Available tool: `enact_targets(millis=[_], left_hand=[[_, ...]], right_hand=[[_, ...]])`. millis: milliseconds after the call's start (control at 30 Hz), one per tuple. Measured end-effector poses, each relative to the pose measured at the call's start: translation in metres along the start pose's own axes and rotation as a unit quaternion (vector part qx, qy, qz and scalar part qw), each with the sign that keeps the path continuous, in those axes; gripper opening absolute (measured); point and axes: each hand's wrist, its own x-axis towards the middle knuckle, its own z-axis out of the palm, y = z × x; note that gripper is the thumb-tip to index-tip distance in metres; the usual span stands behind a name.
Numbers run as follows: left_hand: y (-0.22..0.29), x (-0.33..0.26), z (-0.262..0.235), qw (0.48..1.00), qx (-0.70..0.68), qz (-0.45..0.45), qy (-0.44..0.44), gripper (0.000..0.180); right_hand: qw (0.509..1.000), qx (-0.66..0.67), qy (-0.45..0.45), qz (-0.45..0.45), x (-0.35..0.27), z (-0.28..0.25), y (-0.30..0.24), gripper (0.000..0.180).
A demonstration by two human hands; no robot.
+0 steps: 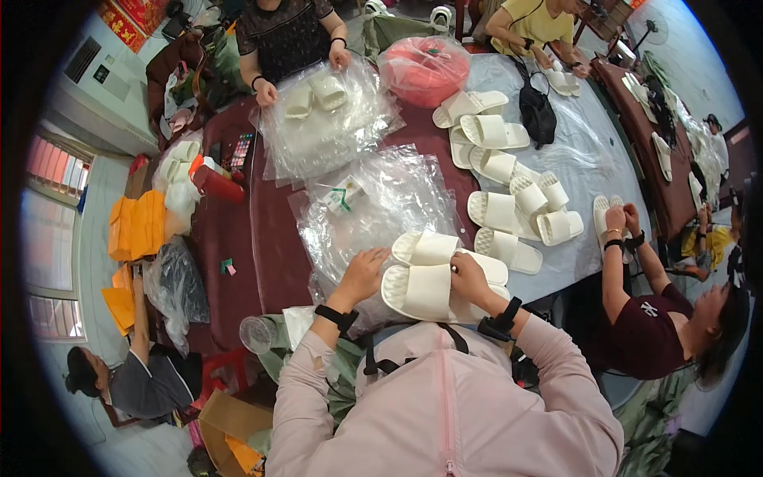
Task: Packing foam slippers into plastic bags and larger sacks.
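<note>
Maroon tabletop (274,254). Right hand (470,278) grips the cream slide sandals (427,290) at lower center, probably midway along to steady them; left hand (360,274) sits by their toe ends, can't tell its grip. Clear bags (381,211) just beyond, handy I guess.

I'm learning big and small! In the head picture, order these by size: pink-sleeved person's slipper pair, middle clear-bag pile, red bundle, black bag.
1. Clear-bag pile
2. Slipper pair and red bundle: similar, and the slippers are nearer the camera, so unsure
3. Black bag
</note>
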Motion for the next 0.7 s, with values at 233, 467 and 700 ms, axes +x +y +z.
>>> enact_targets(millis=[233, 467, 700], left_hand=[[-0.007, 0.000, 0.000, 0.998, -0.045, -0.029, 0.036, 0.053], [0.010, 0.012, -0.011, 0.996, 0.079, -0.009, 0.049, 0.057], [0.010, 0.030, 0.000, 0.975, 0.024, -0.174, 0.135, 0.052]], right_hand=[[0.996, -0.010, 0.085, -0.005, 0.007, 0.014, 0.003, 0.013], [0.979, -0.086, 0.179, -0.051, 0.017, 0.015, -0.028, 0.009], [0.964, -0.148, 0.163, -0.151, 0.023, 0.038, -0.042, 0.011]])
